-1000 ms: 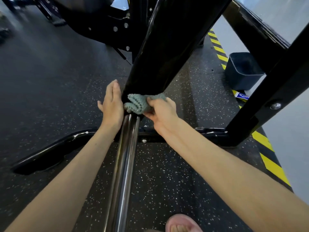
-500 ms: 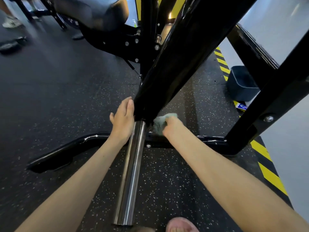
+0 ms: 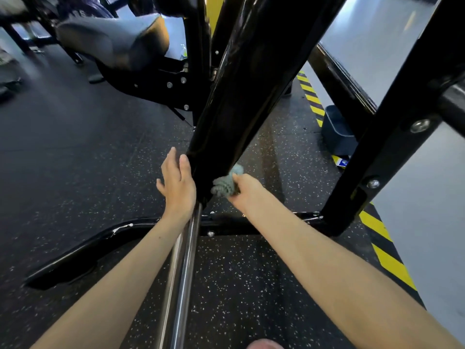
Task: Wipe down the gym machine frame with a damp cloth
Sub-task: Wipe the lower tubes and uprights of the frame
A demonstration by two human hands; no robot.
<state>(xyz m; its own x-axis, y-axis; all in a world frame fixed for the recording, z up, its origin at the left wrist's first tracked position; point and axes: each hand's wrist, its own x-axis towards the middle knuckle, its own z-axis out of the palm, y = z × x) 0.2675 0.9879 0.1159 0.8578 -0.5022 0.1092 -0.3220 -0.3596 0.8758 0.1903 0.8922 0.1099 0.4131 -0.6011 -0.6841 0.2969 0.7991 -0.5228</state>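
Your right hand clutches the cloth against the frame post; left hand presses flat; bin interior unseen.

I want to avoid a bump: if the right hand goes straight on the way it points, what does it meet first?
The right hand points at the black sloping beam; the cloth it holds seems against the beam's lower edge, so the beam comes first, though depth is unclear.
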